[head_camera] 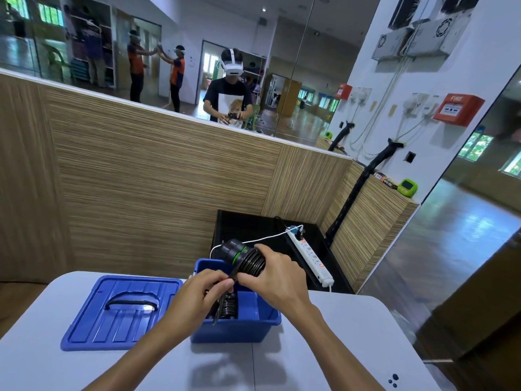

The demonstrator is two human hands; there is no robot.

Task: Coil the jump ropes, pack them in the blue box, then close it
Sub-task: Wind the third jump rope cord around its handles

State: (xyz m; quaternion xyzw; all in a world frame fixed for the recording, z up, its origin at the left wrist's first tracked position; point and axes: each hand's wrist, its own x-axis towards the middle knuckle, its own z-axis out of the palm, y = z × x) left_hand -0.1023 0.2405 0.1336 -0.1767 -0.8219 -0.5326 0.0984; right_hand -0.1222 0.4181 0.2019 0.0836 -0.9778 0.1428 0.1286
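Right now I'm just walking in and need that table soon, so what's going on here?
A person is packing jump ropes. Their right hand grips a black coiled rope above the open blue box, while the left hand pinches its loose end. At least one more coiled rope already sits in the box. The blue lid lies flat on the table left of the box, so the box is not yet closed.

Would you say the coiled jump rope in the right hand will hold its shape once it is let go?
Probably not by itself: the jump rope is thin cord wound round its handles, so it may spring loose. The left hand pinches the loose end. The round handles could roll.
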